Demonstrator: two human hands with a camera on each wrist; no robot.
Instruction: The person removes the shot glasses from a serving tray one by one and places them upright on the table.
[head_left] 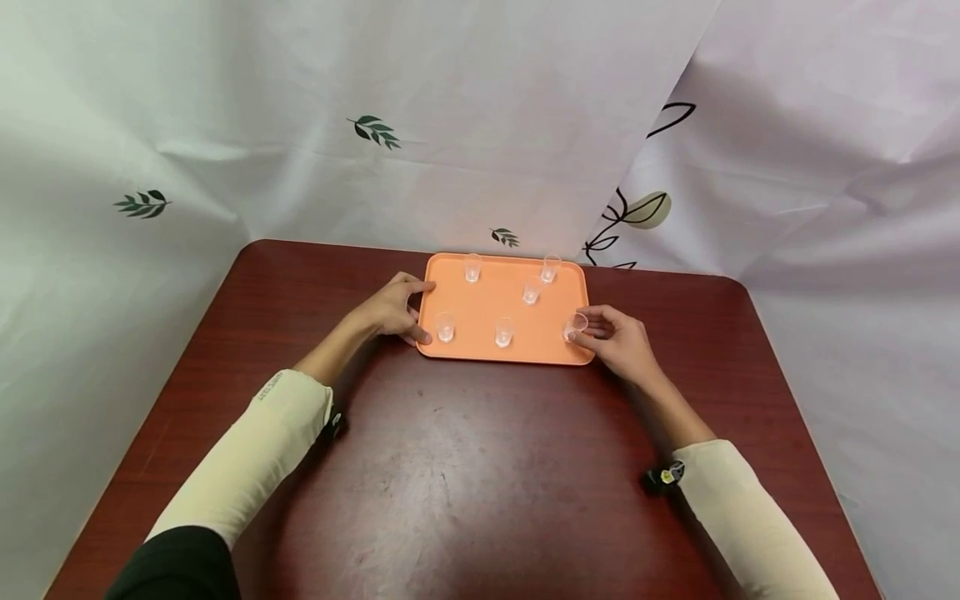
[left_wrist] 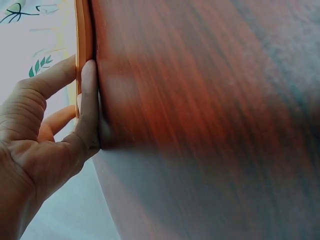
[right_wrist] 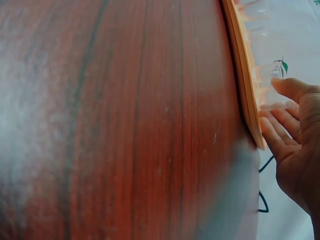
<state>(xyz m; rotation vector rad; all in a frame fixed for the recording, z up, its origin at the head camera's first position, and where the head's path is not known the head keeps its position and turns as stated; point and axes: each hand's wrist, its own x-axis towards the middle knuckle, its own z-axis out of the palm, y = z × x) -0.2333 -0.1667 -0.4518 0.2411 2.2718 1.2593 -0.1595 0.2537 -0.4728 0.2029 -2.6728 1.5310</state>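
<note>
An orange tray point(head_left: 480, 312) lies near the far edge of the table with several small clear plastic cups on it. My left hand point(head_left: 392, 310) holds the tray's left end, thumb by the near corner and a finger on the rim further back. In the left wrist view the left hand point(left_wrist: 47, 135) has thumb and fingers against the tray's edge point(left_wrist: 84, 30). At the near right corner, my right hand point(head_left: 618, 340) pinches a clear cup point(head_left: 576, 323), which looks tilted. The right wrist view shows the right hand point(right_wrist: 295, 135) beside the tray's rim point(right_wrist: 245, 85), its cup only faintly visible.
Two cups, a left one point(head_left: 446, 328) and a middle one point(head_left: 504, 333), stand along the tray's near side. Further back are more cups point(head_left: 472, 268). The dark red table point(head_left: 480, 467) spreads in front, with a white patterned curtain point(head_left: 300, 167) behind it.
</note>
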